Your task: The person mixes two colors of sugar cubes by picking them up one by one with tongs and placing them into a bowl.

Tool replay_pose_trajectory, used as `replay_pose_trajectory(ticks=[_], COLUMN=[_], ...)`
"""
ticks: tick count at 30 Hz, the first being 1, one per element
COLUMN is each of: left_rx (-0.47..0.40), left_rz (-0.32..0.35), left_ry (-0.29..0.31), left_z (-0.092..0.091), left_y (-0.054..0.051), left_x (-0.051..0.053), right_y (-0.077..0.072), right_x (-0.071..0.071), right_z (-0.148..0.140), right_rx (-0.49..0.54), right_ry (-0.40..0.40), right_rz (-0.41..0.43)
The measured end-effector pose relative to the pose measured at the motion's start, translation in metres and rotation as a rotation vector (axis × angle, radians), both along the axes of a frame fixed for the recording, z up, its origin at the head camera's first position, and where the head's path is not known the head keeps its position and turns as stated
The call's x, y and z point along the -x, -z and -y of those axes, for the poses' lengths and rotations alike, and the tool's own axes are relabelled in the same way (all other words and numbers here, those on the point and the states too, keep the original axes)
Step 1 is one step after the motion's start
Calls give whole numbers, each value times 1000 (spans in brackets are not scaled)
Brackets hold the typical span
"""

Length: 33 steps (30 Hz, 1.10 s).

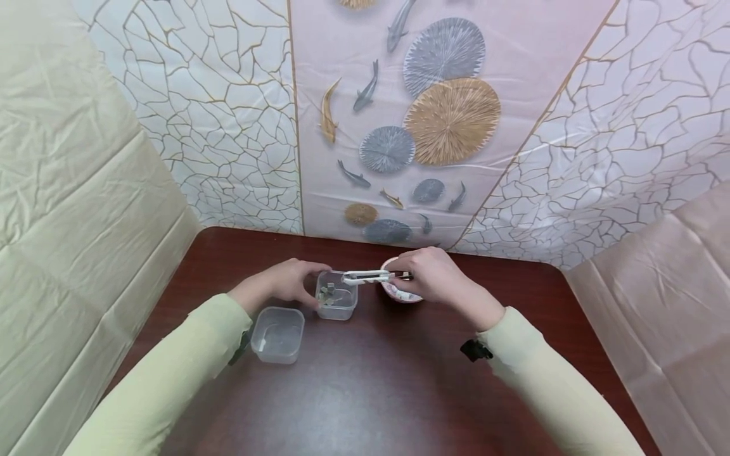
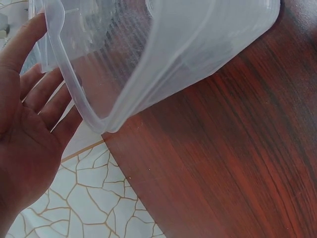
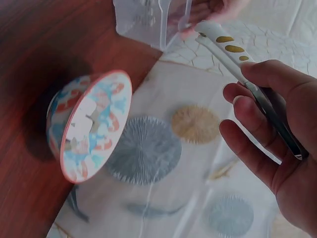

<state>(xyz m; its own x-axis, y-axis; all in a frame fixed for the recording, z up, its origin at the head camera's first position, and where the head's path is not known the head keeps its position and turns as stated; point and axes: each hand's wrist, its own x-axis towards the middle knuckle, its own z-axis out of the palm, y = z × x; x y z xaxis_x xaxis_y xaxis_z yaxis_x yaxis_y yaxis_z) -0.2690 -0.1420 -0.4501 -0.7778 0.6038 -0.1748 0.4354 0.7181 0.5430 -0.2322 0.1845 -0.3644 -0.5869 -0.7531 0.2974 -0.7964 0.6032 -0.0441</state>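
My left hand (image 1: 293,282) grips the left side of a clear plastic container (image 1: 336,313), thumb near and fingers at the far side. Small greenish pieces (image 1: 326,292) lie in that container. With my right hand (image 1: 433,273) I hold white tongs (image 1: 366,277) with gold spots and a dark grip end; their tips hover over the container's right side. Whether the tips pinch anything is too small to tell. Below my right hand stands a patterned bowl (image 3: 119,116) with an orange-red rim, partly hidden in the head view; white pieces (image 3: 81,119) show inside.
A second clear plastic container (image 1: 278,354) stands nearer me on the left, a small white bit (image 1: 262,344) inside it. The dark red wooden table (image 1: 365,392) meets patterned cloth (image 1: 399,190) at the back and plain beige cloth at both sides.
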Motion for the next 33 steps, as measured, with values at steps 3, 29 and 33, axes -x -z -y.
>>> replay_pose_trajectory(ticks=[3, 29, 33], left_rx=[1, -22, -24], left_rz=[2, 20, 21], left_ry=[-2, -5, -6], left_z=[1, 2, 1], left_y=[0, 1, 0], left_x=[0, 0, -1], right_y=[-2, 20, 27], right_x=[-1, 14, 18], right_z=[-11, -84, -86], right_rx=[5, -32, -39], right_ry=[21, 247, 248], right_rz=[-2, 128, 136])
